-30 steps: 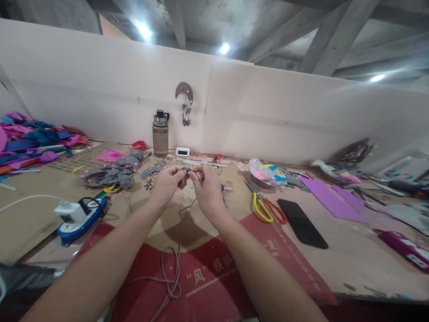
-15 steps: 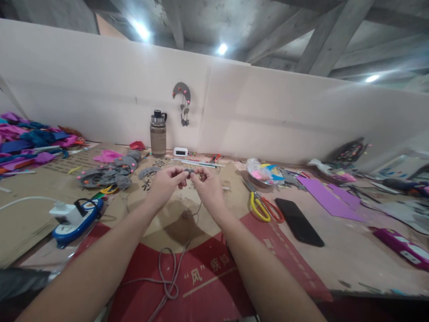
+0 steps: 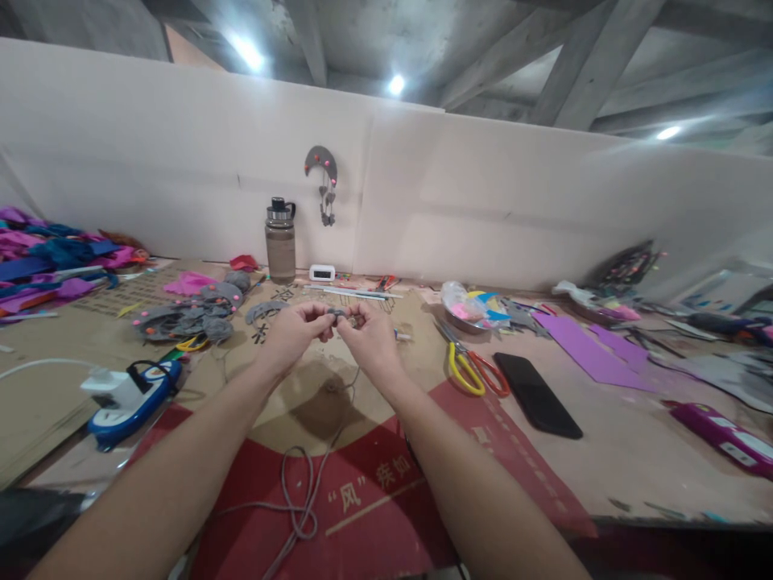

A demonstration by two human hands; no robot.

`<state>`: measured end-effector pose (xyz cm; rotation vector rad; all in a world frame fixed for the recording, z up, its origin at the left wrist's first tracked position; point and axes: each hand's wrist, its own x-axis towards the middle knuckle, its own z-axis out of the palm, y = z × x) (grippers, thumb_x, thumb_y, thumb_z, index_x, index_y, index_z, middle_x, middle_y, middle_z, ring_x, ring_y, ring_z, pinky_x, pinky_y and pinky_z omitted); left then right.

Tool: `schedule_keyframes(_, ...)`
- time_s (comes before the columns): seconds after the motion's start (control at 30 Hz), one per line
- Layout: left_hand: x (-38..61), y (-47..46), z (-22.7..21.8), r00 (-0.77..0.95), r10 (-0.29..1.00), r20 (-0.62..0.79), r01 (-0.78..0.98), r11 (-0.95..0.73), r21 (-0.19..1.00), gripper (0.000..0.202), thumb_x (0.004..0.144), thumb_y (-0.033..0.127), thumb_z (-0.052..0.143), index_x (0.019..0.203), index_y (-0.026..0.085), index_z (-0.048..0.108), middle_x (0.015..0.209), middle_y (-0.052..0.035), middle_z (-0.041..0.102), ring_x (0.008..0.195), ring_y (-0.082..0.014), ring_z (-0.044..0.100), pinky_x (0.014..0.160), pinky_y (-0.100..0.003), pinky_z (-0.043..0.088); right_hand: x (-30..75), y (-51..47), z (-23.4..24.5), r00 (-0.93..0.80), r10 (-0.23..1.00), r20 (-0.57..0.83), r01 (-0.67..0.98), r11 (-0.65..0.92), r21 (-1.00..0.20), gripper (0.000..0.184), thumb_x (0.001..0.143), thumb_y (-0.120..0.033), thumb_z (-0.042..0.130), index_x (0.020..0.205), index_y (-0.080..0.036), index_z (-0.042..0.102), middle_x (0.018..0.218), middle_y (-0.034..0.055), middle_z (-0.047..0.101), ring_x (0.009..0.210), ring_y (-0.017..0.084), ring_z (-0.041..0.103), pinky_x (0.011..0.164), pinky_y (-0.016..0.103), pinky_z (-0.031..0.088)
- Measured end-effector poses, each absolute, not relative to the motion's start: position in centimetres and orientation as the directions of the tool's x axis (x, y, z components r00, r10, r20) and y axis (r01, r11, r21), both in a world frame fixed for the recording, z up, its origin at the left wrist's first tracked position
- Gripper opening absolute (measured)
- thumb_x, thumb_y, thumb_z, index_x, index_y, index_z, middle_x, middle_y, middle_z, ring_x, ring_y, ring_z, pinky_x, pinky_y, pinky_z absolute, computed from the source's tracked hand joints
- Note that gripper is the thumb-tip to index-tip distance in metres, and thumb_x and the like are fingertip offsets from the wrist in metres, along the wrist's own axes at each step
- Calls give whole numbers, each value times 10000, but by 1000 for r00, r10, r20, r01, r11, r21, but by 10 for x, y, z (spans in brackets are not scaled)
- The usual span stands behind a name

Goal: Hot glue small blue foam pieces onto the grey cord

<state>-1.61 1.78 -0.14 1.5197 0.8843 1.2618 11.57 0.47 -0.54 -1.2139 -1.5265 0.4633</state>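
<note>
Above the middle of the table, my left hand [image 3: 300, 330] and my right hand [image 3: 369, 334] meet, fingertips pinched together. Between them is a small dark grey piece [image 3: 336, 315], mostly covered by the fingers; its exact shape cannot be made out. A grey cord [image 3: 355, 376] hangs below my right hand toward the table. More of the cord [image 3: 311, 503] lies in loose loops on the red printed sheet [image 3: 374, 532]. A grey curved felt piece [image 3: 266, 310] rests just left of my left hand.
Scissors [image 3: 468, 366] with yellow and red handles and a black phone [image 3: 537, 395] lie to the right. A bottle [image 3: 281, 242] stands by the white partition, where a grey crescent ornament [image 3: 322, 165] hangs. A blue-edged power strip [image 3: 136, 407] sits at left.
Both hands stay pinched around the small grey piece with only slight finger movement. The whole view has shifted a little, so things appear slightly further left.
</note>
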Motion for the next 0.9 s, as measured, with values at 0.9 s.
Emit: schedule_keyframes(0.9, -43, 47, -20, -15, 931, 366, 277, -348, 896, 230, 676, 402, 617, 704, 174, 612, 519, 27, 513, 414, -81, 416, 413, -202, 313, 252, 4, -17, 51, 888, 456, 927, 128, -353, 242, 825, -235, 388, 892, -135, 598, 858, 96, 620, 793, 174, 554, 710, 287, 391)
